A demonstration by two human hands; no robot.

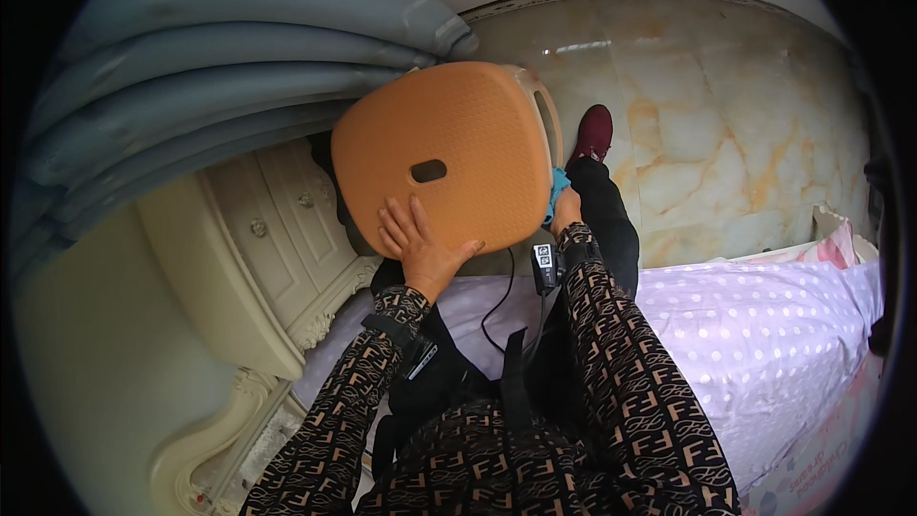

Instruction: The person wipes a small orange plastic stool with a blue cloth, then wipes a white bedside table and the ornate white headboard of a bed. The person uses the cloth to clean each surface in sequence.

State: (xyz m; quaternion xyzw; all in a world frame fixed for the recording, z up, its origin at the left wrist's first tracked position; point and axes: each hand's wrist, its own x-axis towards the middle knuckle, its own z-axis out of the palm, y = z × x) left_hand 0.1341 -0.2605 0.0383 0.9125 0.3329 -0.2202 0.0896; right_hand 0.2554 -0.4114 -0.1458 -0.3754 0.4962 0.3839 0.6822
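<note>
Before me is an orange plastic stool (458, 129), its dimpled seat facing up with an oval slot near the middle. My left hand (424, 247) rests on the near part of the seat, fingers spread and palm down. At the stool's right side my right hand (568, 208) grips a blue cloth (557, 190), which touches the stool just below the seat's edge. A paler looped side part of the stool (551, 115) shows beyond the cloth. The stool's legs are mostly hidden under the seat.
Blue-grey curtains (236, 72) hang at the left, meeting the stool's far side. A cream cabinet (286, 208) with round knobs stands left of it. Behind me is a bed with a lilac dotted sheet (738, 330). Marble-patterned floor tiles (716, 122) lie to the right. A black cable (505, 308) hangs between my arms.
</note>
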